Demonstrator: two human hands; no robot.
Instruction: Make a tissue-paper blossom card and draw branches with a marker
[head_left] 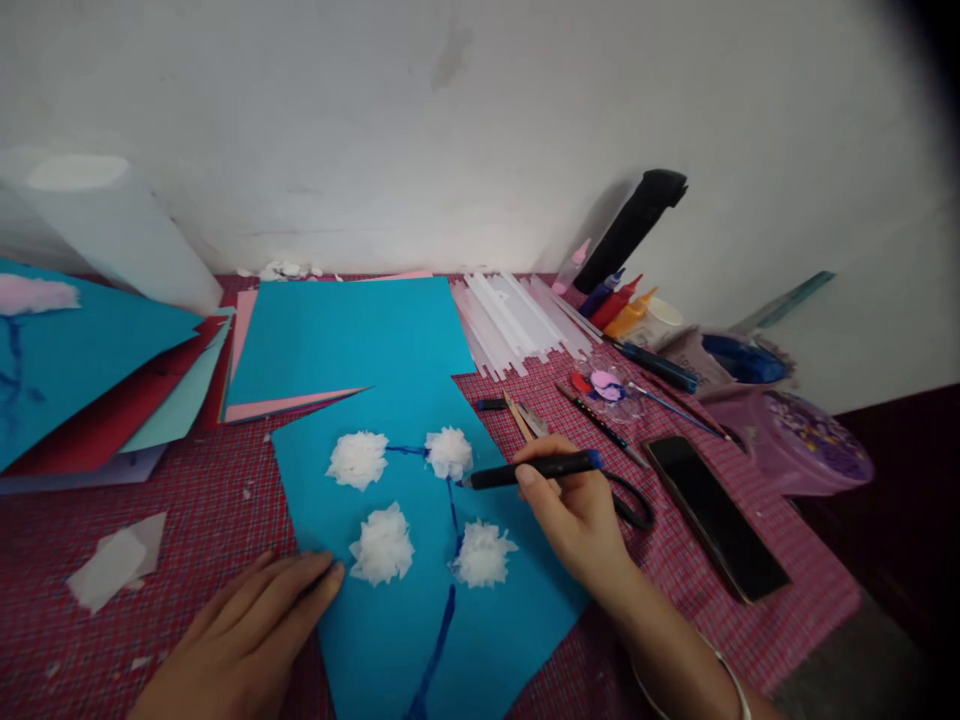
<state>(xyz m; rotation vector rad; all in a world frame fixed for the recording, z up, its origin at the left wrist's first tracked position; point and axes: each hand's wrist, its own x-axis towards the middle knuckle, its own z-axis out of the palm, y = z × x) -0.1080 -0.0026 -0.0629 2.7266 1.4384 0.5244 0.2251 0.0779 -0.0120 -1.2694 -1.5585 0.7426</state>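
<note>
A black marker with a blue end is pinched in my right hand. Its tip points left, close to the upper right white paper flower on a blue sheet. More crumpled white flowers sit on the sheet: one at upper left, one at lower left, one at lower right. Dark blue lines run between some of them and down to the front edge. My left hand lies flat, fingers stretched out, at the sheet's left edge. Scissors lie partly hidden behind my right hand.
Behind lie another blue sheet and glue sticks. To the right are a paint palette, a paintbrush, a phone and a pink tub. Coloured sheets and paper scraps are on the left.
</note>
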